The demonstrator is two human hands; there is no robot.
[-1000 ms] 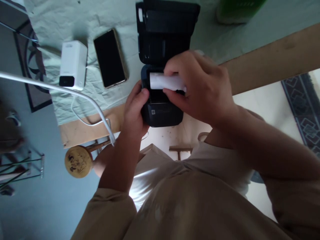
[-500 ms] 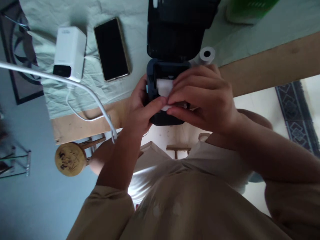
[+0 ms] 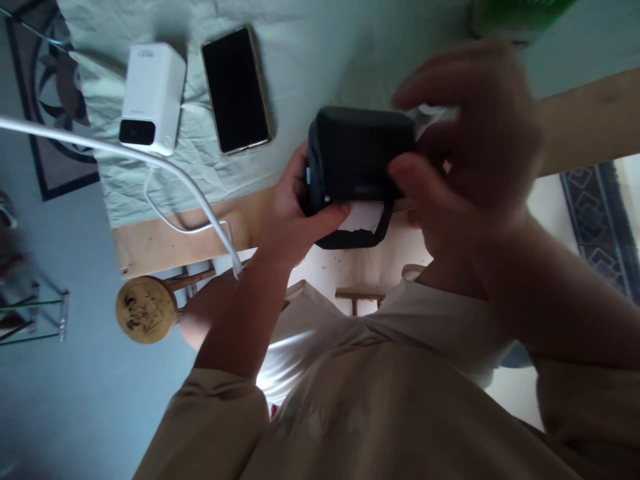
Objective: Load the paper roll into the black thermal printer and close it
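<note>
Fingers: left hand (image 3: pixel 293 217) wrapped round left side of black printer (image 3: pixel 357 157), thumb on white paper strip (image 3: pixel 364 217); right hand (image 3: pixel 470 147) blurred, curled on right side (exact pinch unclear).
Printer: frame centre, lid closed, at wooden table edge (image 3: pixel 590 127).
Upper left: phone (image 3: pixel 237 89), white charger box (image 3: pixel 150 93), white cable (image 3: pixel 150 167) on pale cloth (image 3: pixel 310 53).

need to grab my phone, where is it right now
In the head view the phone lies upper left on the pale green cloth, between the white box and the black printer.
</note>
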